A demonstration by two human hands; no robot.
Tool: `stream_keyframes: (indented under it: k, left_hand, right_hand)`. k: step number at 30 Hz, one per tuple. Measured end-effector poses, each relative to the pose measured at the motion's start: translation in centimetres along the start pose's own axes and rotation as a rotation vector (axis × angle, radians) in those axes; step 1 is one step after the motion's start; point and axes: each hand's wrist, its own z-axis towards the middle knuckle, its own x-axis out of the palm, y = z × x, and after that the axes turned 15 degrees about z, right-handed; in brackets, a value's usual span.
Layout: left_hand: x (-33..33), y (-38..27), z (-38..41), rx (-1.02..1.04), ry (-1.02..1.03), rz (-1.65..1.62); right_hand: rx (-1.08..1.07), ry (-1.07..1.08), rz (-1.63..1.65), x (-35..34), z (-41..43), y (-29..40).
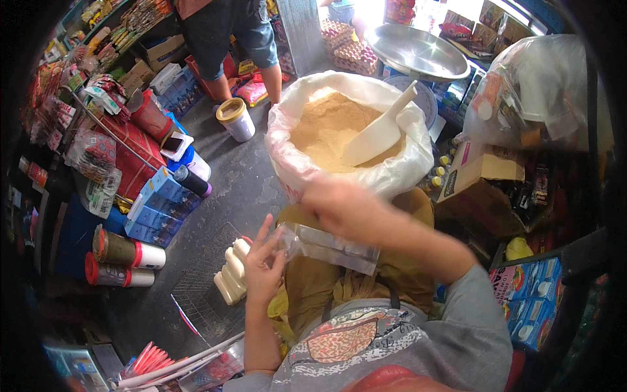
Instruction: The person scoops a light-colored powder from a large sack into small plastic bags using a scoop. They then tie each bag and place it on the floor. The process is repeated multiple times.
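My left hand [264,262] pinches one end of a clear plastic bag [350,255], which lies flat across my thighs. Blurred by motion, my right hand [343,208] is above the bag, fingers curled; whether it grips anything cannot be made out. Just beyond my knees stands an open white sack [281,147] of light brown granules [321,115], probably sugar. A white plastic scoop [374,139] rests in the granules, handle up to the right. Left of my left hand, several filled, pale tube-shaped bags [230,274] lie on a wire rack [196,274].
A weighing scale with a metal pan [416,51] stands behind the sack. A person [228,39] stands at the back beside a white tub [236,120]. Blue boxes [156,210] and jars [122,250] are at left. An open carton [485,181] and a bulging plastic bag [534,93] crowd the right.
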Motion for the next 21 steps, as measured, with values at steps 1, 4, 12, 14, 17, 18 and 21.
stream_keyframes:
  k: [1, 4, 12, 14, 17, 18, 21]
  left_hand:
    - [-0.9, 1.2, -0.5, -0.052, 0.088, -0.042]
    - [-4.9, 5.1, -1.1, -0.236, 0.042, -0.553]
    - [-7.6, 10.5, -3.0, -0.447, -0.224, -0.849]
    - [-8.0, 11.2, -3.5, -0.482, -0.33, -0.772]
    - [-7.0, 11.0, -0.9, -0.355, -0.313, -0.793]
    - [-6.5, 10.0, 1.2, -0.283, -0.258, -0.81]
    - [-3.5, 5.4, 5.7, -0.181, -0.135, -0.655]
  right_hand:
    - [-0.008, -0.158, -0.107, -2.1, 1.2, -0.7]
    - [0.214, -0.197, -0.954, -11.3, 3.6, -7.2]
    - [0.699, 0.483, -0.825, -12.5, 2.1, -6.2]
    - [0.694, 0.37, -0.759, -12.9, 2.2, -4.3]
    - [0.869, 0.121, -0.647, -9.0, 2.8, -9.1]
    - [0.853, -0.001, -0.595, -5.9, 3.3, -10.1]
    - [0.757, -0.076, -0.469, -1.7, 4.5, -17.2]
